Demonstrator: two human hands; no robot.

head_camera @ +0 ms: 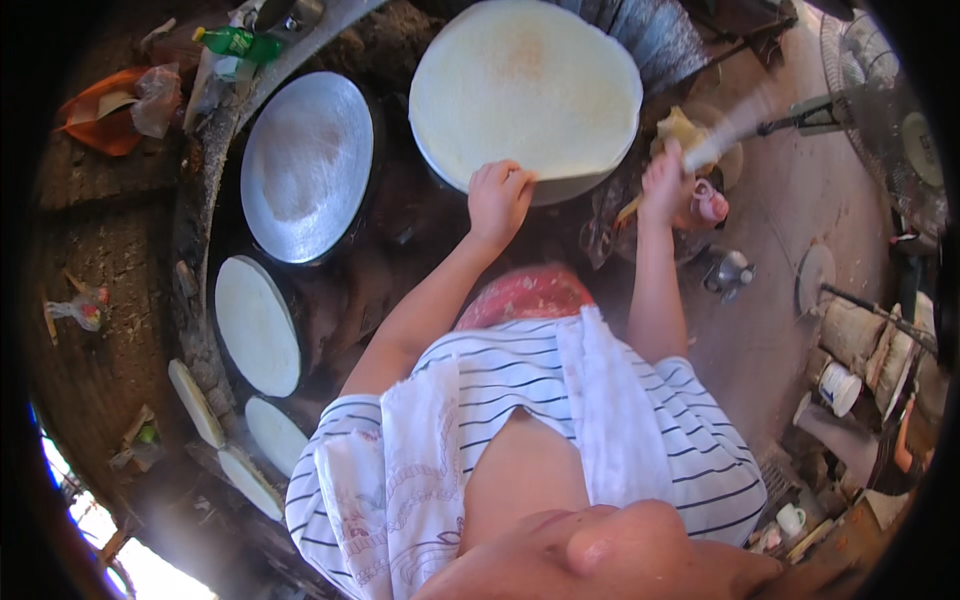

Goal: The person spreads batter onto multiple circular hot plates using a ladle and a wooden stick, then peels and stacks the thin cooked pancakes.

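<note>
A wide, pale round flatbread (525, 97) covers a griddle in front of me, with a light brown patch near its far side. My left hand (501, 196) pinches the near edge of that bread, where a strip of the surface beneath (574, 187) shows. To the right, my right hand (664, 184) grips a long, flat, whitish tool (724, 135), blurred by motion and pointing up and right. Beyond this hand lies a yellowish crumpled cloth or piece (681, 124); its kind is unclear.
A bare metal griddle (307, 169) stands to the left. Below it are several round pale discs, among them one disc (257, 326). A green bottle (240, 45) lies at the upper left. At the right are a fan (892, 120), a metal vessel (729, 275) and a white cup (791, 517).
</note>
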